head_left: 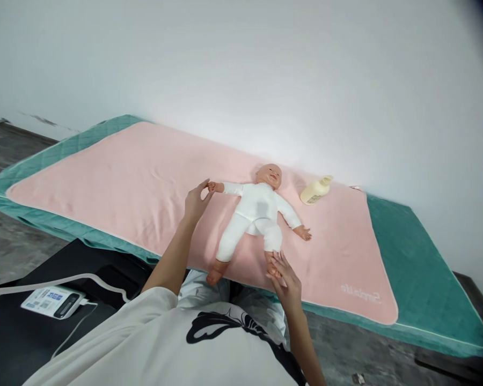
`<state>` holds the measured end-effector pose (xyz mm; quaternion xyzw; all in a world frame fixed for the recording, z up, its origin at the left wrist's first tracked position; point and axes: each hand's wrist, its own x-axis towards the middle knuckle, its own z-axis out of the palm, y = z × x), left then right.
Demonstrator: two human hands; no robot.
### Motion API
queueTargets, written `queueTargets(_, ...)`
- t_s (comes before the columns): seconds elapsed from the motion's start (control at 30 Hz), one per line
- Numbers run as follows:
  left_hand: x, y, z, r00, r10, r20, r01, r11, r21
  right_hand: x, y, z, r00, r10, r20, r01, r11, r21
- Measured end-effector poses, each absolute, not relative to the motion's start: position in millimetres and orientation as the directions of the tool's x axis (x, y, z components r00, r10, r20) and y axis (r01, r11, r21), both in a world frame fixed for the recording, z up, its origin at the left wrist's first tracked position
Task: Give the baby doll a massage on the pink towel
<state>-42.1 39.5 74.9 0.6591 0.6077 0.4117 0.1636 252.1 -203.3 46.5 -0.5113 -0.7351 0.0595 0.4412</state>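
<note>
A baby doll [251, 201] in a white cloth body lies on its back on a pink blanket [145, 166], its head towards the wall. Its arms are spread, and its feet reach the front edge. My left hand [196, 203] pinches the doll's small hand, on the left side, between thumb and fingers. My right hand [287, 284] has its fingers and thumb around the doll's foot [272, 265] on the right side. To the right of the doll's head, a pale yellow pump bottle [316, 190] lies tilted on the blanket.
Under the blanket is a green quilted mattress [418, 273] against a white wall [241, 69]. At lower left, a white device with a dark display [54, 301] and cable sits on a black surface [8, 348]. A pale tube [64, 280] crosses above it.
</note>
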Motion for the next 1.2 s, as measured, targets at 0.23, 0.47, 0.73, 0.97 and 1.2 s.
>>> queueTargets(0.23,-59.9,42.3,61.0,-0.122,0.974,0.189,0.688,-0.055,0.724,238.7,-226.2,19.1,-0.211,0.783,0.585,0.748,0.515,-0.419)
queueTargets(0.47,-68.4,50.5,36.9,-0.077,0.973,0.220,0.748,-0.089,0.657,227.5,-233.2,-14.5,-0.109,0.779,0.618,0.769,0.460,-0.444)
queueTargets(0.73,-71.3,54.1,27.6,-0.116,0.966,0.233,0.736,-0.074,0.673,223.1,-236.1,-19.1,-0.044,0.798,0.601,0.754,0.421,-0.504)
queueTargets(0.97,-55.5,44.8,54.6,-0.218,0.952,0.216,0.570,-0.055,0.819,223.8,-233.5,-5.5,-0.007,0.785,0.620,0.724,0.431,-0.539)
queueTargets(1.2,-16.6,33.6,98.7,-0.031,0.849,0.528,0.617,-0.399,0.678,231.6,-208.4,23.7,0.051,0.814,0.579,0.686,0.393,-0.612)
